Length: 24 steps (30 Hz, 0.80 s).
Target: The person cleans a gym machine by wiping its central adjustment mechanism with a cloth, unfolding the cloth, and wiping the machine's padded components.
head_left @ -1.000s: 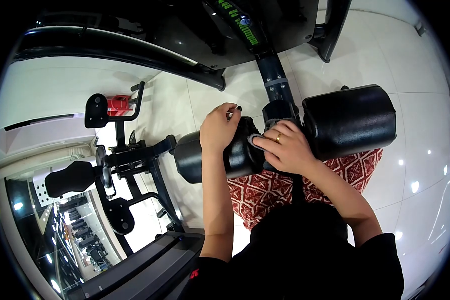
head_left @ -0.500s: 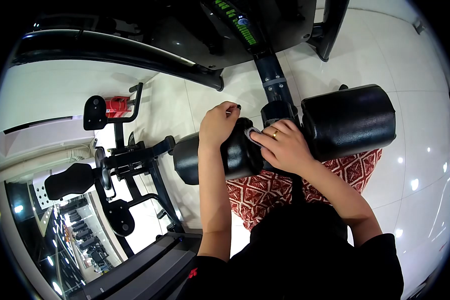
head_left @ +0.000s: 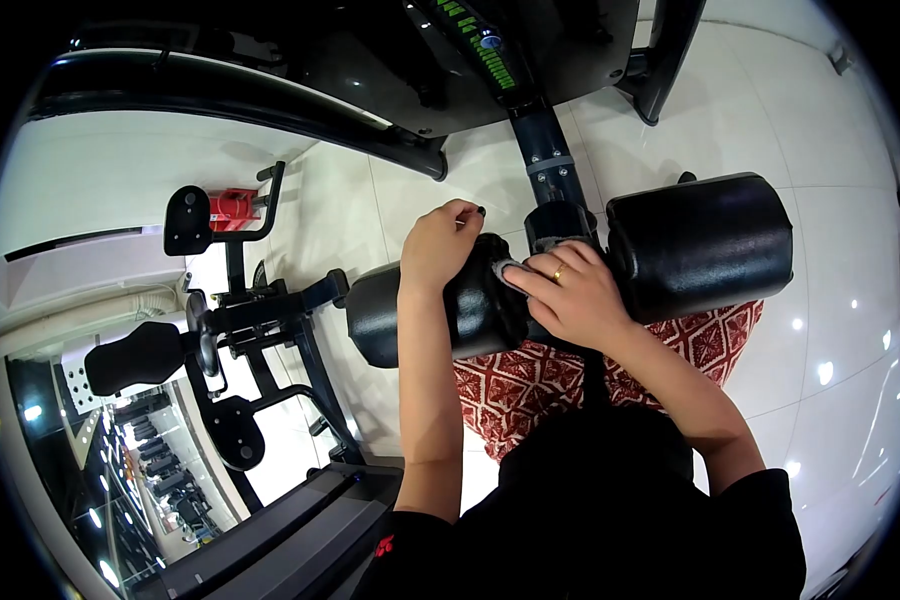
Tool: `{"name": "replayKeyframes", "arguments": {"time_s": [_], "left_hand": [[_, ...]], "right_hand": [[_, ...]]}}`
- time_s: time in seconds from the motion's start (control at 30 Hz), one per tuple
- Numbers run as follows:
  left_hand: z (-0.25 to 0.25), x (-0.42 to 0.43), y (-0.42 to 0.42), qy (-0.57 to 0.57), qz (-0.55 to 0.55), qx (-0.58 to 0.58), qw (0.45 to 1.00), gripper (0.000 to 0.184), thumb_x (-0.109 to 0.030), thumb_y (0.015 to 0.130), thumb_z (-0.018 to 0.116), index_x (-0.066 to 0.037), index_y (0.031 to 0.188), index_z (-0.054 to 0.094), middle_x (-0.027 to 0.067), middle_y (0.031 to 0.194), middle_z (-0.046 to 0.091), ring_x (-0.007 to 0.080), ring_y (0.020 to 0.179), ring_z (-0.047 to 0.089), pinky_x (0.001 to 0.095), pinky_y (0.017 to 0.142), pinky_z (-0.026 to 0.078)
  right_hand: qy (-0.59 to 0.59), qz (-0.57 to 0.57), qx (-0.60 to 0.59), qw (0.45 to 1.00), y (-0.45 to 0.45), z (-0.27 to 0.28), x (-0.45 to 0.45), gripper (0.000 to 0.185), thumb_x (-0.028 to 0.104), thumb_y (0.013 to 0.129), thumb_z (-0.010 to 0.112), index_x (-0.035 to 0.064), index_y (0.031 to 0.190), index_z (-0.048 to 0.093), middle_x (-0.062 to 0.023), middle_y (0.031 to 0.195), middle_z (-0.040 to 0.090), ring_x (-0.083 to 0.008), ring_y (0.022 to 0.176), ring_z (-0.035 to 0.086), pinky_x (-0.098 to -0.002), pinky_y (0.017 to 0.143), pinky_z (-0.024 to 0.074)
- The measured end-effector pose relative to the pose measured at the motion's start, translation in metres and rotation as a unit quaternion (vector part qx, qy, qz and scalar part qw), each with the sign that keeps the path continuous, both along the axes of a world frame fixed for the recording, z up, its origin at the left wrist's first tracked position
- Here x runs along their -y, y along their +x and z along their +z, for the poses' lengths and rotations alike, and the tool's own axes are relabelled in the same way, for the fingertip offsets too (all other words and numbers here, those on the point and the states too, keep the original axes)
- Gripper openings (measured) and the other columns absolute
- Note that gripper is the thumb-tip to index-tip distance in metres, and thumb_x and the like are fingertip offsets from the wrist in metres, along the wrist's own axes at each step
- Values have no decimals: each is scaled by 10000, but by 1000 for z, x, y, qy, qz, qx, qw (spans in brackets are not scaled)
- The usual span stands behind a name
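My right hand, with a ring on one finger, presses a grey cloth against the machine's dark central post and the inner end of the left black roller pad. My left hand is over the back of that same pad, fingers curled together. A small dark tip shows at its fingertips; what it belongs to is unclear. To the right of the post sits the second black roller pad, untouched by either hand.
Patterned red cloth covers my legs below the pads. A glossy black machine body stands ahead. Another exercise machine and a treadmill-like grey deck are at the left. White floor tiles lie at the right.
Both hands stay in nearly the same places, with the cloth still under my right fingers. The view has shifted very slightly.
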<state>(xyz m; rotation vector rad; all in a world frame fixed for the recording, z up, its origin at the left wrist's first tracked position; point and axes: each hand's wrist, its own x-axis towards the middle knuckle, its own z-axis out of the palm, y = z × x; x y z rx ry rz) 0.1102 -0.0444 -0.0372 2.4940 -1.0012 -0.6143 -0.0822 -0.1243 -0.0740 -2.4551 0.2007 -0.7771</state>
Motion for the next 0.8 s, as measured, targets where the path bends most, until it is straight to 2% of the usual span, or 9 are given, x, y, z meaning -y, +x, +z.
{"name": "replayKeyframes", "arguments": {"time_s": [0.17,0.23,0.27,0.33,0.37,0.47,0.53,0.6,0.8], "left_hand": [[-1,0,0,-9,7,-4,1000,238,-230,856,588,-79,999,703,125,916,712,289,862,684,356,785,517],[-1,0,1,-129,-26,18,991,220,-132,850,601,-63,1042,683,122,913,708,285,857,679,342,787,511],[2,-1,-1,-129,-25,19,991,220,-132,850,601,-63,1042,683,122,913,708,285,857,679,342,787,511],[14,-6,-10,-329,15,68,942,260,-36,840,596,-42,1094,650,118,935,694,278,873,660,337,792,502],[26,-14,-19,-303,9,136,943,280,-14,845,581,-30,1120,628,116,973,677,268,896,636,346,799,494],[41,-41,-41,-269,-16,204,941,280,-17,795,598,-35,1073,631,109,973,671,303,915,616,384,835,477],[39,-56,-58,-200,-39,199,959,296,-61,770,614,-49,1065,628,98,1027,662,308,991,593,441,945,421],[26,-69,-82,-110,-59,244,962,333,-128,787,602,-87,1116,631,68,1177,618,285,1160,529,563,1094,222],[7,-67,-88,-119,-35,288,950,327,-183,809,582,-105,1121,646,64,1230,610,281,1178,531,536,1083,261]], "right_hand": [[21,11,-11,1000,0,-1,1,348,152,748,651,145,1096,655,-23,927,633,-223,937,568,-385,917,419],[24,14,-14,1000,0,0,2,339,154,747,651,140,1086,657,-24,929,634,-222,941,567,-387,917,420],[26,14,-18,999,0,1,2,331,156,746,650,134,1076,659,-25,931,636,-220,945,565,-388,916,420],[30,24,-24,999,0,1,2,328,156,747,648,132,1074,657,-25,935,637,-219,951,563,-389,917,420],[34,31,-31,998,-1,0,4,325,157,748,646,129,1072,655,-26,938,637,-217,956,561,-391,917,420],[30,21,-19,999,-1,2,3,329,157,752,640,132,1080,652,-27,944,637,-217,956,563,-391,919,419],[35,20,-5,999,1,3,2,350,131,725,653,116,1075,650,-39,929,627,-245,931,570,-399,898,435],[18,-2,-10,1000,1,4,1,379,125,726,658,119,1104,642,-45,939,625,-247,929,570,-398,890,437],[31,16,-14,999,3,2,3,399,119,718,669,98,1115,634,-47,944,626,-244,925,572,-397,877,441]]}}
